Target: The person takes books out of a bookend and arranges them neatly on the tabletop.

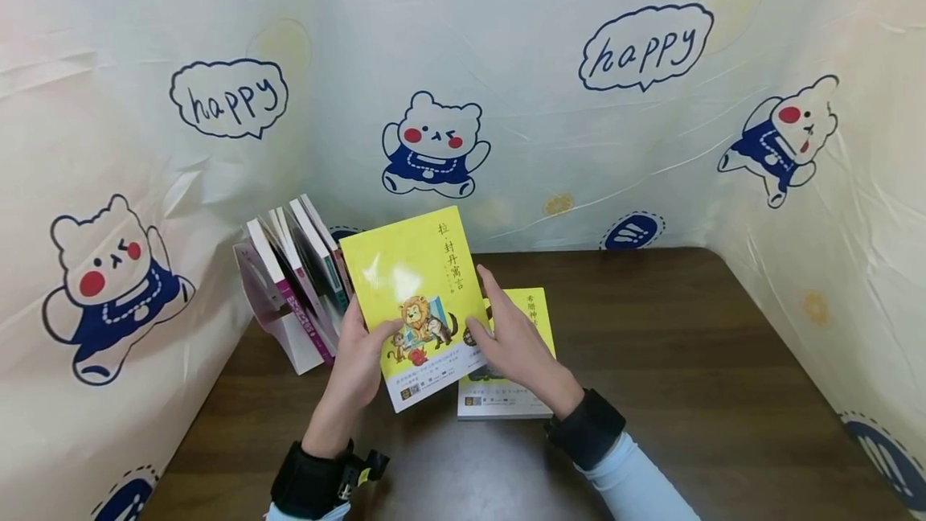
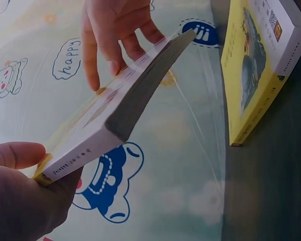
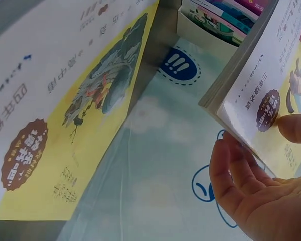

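A yellow paperback book (image 1: 405, 264) with a lion picture and a white lower band is held up, tilted, over the table. My left hand (image 1: 354, 364) grips its left edge, thumb on the front cover. At the opposite edge is my right hand (image 1: 521, 348), its thumb on the cover and the other fingers at the book's edge; the right wrist view shows this thumb (image 3: 295, 128) against the cover. Partly hidden behind the right hand, a second yellow book (image 1: 541, 332) lies face up on the table.
A pale book holder (image 1: 264, 300) with several upright books (image 1: 318, 256) stands at the table's back left. The dark wooden table (image 1: 665, 360) extends right. A light sheet (image 1: 521, 159) printed with cartoon bears surrounds it at the back and sides.
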Demonstrator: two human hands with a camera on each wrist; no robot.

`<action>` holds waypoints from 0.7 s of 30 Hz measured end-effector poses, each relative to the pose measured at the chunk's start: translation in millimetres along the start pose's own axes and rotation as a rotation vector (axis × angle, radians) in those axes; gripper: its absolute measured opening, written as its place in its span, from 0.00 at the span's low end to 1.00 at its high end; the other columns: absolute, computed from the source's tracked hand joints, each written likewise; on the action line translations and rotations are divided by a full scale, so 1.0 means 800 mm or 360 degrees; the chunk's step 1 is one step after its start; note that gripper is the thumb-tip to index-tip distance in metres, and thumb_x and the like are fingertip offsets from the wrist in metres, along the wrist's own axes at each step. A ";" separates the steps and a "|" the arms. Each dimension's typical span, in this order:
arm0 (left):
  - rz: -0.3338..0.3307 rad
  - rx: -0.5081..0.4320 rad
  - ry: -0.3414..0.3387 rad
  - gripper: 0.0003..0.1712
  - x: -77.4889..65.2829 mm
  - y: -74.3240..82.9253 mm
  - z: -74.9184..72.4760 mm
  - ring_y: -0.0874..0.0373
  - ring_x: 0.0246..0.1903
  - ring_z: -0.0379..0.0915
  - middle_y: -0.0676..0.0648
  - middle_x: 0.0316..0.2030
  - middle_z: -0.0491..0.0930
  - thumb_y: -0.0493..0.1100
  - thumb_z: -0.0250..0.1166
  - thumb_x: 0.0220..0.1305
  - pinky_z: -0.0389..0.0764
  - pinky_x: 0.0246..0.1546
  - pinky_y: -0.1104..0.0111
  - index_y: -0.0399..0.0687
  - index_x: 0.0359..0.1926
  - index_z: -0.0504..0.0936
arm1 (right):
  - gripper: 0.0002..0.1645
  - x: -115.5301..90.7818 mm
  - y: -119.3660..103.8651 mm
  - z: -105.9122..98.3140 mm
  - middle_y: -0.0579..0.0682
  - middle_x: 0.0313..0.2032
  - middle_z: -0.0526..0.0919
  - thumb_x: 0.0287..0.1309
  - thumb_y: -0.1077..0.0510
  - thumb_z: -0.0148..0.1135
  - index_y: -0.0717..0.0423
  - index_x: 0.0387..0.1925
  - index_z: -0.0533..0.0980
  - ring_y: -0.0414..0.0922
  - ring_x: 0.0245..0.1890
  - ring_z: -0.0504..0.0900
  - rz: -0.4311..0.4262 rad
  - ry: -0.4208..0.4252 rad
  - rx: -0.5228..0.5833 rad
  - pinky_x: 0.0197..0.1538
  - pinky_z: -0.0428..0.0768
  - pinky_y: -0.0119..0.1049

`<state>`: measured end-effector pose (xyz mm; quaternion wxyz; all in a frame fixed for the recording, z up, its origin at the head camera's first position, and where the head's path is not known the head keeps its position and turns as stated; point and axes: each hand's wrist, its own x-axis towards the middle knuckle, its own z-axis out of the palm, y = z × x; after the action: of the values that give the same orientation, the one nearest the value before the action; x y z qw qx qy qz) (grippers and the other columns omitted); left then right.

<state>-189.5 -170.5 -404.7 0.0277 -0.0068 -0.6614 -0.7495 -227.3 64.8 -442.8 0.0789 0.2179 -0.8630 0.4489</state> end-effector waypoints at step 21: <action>0.0140 0.0053 0.0181 0.36 0.006 -0.011 0.004 0.56 0.49 0.87 0.33 0.65 0.79 0.27 0.59 0.72 0.89 0.44 0.67 0.50 0.76 0.61 | 0.53 -0.008 -0.009 -0.002 0.57 0.70 0.72 0.69 0.57 0.64 0.40 0.84 0.45 0.49 0.48 0.80 -0.0093 0.0078 -0.0056 0.39 0.85 0.40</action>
<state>-195.0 -166.7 -412.8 0.0982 0.0073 -0.6701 -0.7357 -218.8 64.7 -438.4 0.1169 0.2307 -0.8618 0.4363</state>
